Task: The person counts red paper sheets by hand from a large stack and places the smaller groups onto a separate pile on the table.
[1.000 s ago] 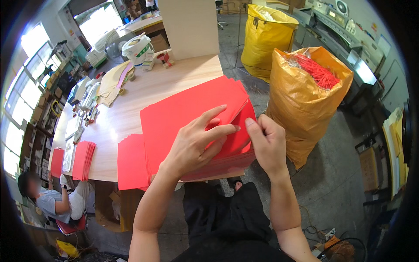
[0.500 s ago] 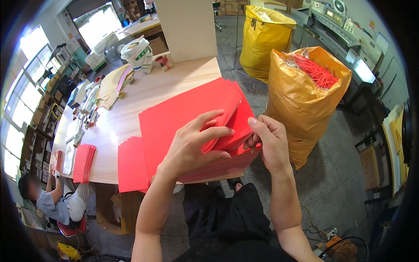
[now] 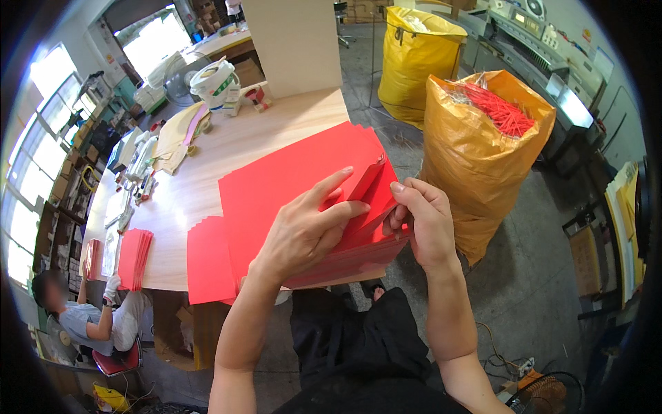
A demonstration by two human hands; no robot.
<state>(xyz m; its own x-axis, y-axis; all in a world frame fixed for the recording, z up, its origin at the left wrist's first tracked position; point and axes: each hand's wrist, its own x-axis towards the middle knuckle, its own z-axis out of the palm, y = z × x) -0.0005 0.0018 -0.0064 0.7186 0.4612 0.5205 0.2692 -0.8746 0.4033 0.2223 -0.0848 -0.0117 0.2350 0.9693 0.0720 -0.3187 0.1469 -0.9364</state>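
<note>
A thick stack of red paper sheets (image 3: 276,176) lies on the wooden table in front of me, its near right corner fanned apart. My left hand (image 3: 303,224) rests over the near edge of the stack, index and middle fingers stretched out and apart beside a lifted flap of the upper sheets (image 3: 362,178). Its thumb is mostly hidden. My right hand (image 3: 424,214) is closed at the right corner, thumb and fingers pinching the edge of the red sheets. A lower pile of red sheets (image 3: 208,259) lies left of the stack.
An orange sack (image 3: 476,165) of red paper strips stands right of the table (image 3: 289,110), with a yellow sack (image 3: 414,69) behind. A white bucket (image 3: 214,84) sits at the back. A seated person (image 3: 93,317) in white gloves works at the left, by another red bundle (image 3: 135,259).
My left thumb has tucked out of sight and the left fingers have shifted slightly. My right hand keeps its pinch. The seated person's gloved hand has moved to the nearer red bundle.
</note>
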